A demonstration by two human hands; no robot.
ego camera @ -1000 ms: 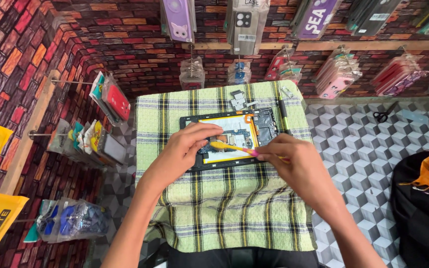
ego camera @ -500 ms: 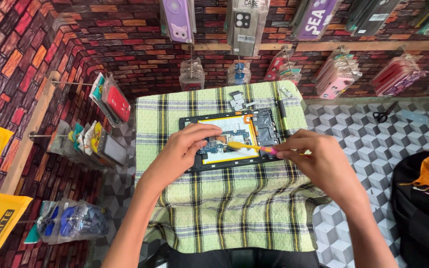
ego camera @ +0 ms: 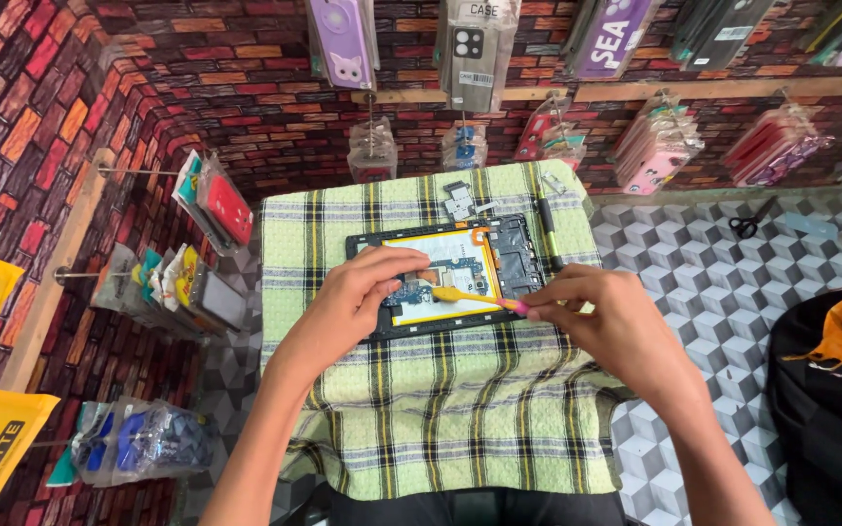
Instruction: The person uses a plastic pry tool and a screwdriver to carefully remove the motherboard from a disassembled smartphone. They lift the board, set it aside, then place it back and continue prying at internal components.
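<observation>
The opened tablet is lying lengthwise left-to-right on the cloth-covered surface. The left hand is pressing it, fingers loose; the right hand is pinching a yellow pry tool pointing left.

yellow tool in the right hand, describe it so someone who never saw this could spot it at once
Start at the green plaid cloth covering the small table. On it lies an opened tablet with its back off. The yellow tool is the slim stick crossing its lower edge, pinched by the right hand, unlike the dark pen lying loose beside the tablet.
</observation>
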